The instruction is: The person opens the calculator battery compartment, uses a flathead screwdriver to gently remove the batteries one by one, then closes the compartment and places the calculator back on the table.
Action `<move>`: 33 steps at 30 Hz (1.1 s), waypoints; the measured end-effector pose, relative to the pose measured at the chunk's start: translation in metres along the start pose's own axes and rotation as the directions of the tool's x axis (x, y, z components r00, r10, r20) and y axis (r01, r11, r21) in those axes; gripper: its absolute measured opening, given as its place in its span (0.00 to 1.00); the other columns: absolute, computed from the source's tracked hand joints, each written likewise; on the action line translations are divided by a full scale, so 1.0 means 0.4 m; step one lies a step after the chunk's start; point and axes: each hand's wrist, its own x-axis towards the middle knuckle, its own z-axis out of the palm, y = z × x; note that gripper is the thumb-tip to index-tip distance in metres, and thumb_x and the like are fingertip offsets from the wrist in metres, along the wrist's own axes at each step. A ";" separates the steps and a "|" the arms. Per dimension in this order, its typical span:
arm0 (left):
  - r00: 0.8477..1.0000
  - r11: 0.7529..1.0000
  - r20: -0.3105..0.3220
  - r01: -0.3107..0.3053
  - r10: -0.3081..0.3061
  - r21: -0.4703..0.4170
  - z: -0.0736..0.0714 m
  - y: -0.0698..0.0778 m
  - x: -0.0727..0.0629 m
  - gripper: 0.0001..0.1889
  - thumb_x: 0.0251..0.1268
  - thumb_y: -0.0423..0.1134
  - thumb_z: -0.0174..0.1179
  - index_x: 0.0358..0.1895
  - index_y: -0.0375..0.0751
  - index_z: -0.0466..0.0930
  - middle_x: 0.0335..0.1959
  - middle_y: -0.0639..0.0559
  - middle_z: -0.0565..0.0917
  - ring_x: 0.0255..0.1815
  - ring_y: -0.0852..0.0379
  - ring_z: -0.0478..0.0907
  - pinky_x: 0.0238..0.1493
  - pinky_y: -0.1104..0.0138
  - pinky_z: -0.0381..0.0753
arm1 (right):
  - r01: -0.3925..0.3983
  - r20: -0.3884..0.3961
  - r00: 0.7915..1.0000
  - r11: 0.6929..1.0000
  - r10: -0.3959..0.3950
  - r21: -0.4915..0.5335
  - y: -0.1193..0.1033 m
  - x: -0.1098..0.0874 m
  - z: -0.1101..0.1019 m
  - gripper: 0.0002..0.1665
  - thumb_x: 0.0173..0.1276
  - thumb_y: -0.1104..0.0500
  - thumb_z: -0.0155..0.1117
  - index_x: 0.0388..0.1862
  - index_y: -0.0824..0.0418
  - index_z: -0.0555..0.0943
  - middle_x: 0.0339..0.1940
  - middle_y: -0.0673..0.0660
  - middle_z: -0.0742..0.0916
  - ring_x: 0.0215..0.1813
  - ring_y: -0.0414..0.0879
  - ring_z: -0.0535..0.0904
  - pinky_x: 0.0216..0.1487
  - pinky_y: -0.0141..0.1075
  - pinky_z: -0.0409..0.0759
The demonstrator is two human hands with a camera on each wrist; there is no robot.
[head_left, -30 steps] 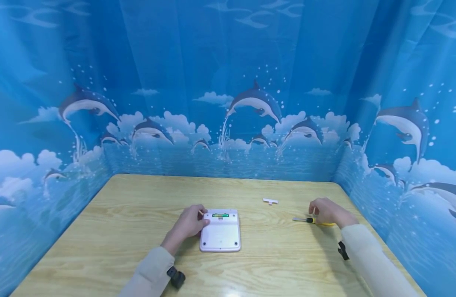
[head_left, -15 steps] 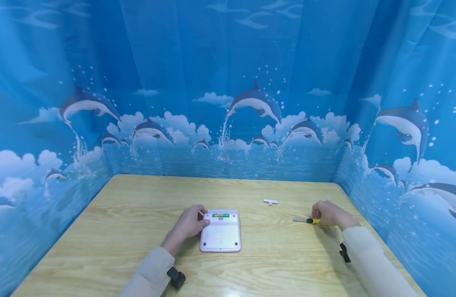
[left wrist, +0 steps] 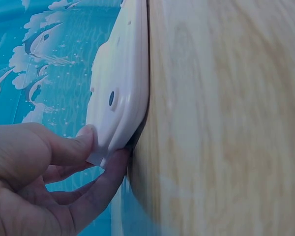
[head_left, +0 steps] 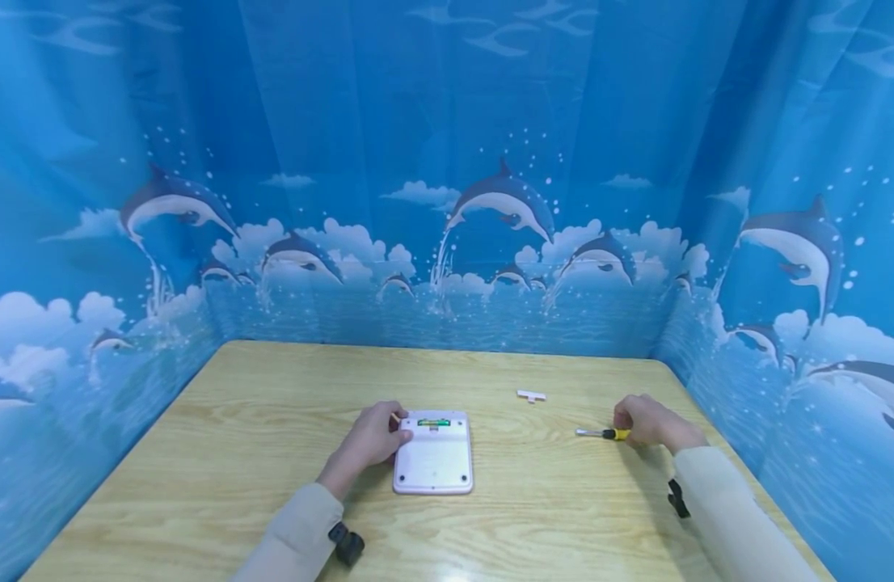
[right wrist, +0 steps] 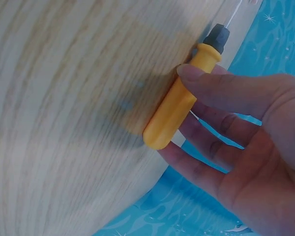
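A pale pinkish-white calculator (head_left: 434, 461) lies back side up on the table, its battery slot uncovered with a green battery (head_left: 434, 423) inside. My left hand (head_left: 374, 436) grips its far left corner; in the left wrist view the thumb presses the back and a finger is tucked under the edge. Off to the right, a screwdriver (right wrist: 174, 105) with a yellow handle, black collar and metal shaft is pinched by my right hand (head_left: 645, 422), thumb on one side of the handle and fingers on the other. The shaft points left, low over the table.
A small white T-shaped battery cover (head_left: 531, 396) lies on the wooden table (head_left: 309, 388), behind and left of the screwdriver. A blue dolphin-print curtain (head_left: 389, 162) encloses the table's back and sides.
My right hand has shifted slightly right and come down onto the screwdriver's handle, with its fingers now closed on it. The left hand and the calculator stay put.
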 end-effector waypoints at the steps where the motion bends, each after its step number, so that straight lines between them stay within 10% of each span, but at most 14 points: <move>1: 1.000 1.000 -0.001 0.000 0.000 0.002 0.000 0.000 0.000 0.15 0.70 0.35 0.65 0.58 0.39 0.81 0.43 0.46 0.83 0.37 0.55 0.80 0.34 0.66 0.84 | 0.000 0.002 1.000 1.000 0.000 0.000 0.000 0.001 0.000 0.13 0.52 0.74 0.73 0.32 0.59 0.83 0.30 0.53 0.83 0.35 0.47 0.73 0.36 0.39 0.75; 33: 1.000 1.000 -0.009 -0.021 0.021 0.008 0.003 -0.006 0.002 0.14 0.70 0.35 0.66 0.56 0.40 0.81 0.42 0.46 0.83 0.37 0.55 0.80 0.34 0.66 0.84 | 0.234 -0.065 0.971 0.972 -0.232 0.032 -0.123 0.028 -0.017 0.12 0.58 0.73 0.70 0.38 0.62 0.83 0.35 0.54 0.86 0.39 0.45 0.80 0.42 0.40 0.83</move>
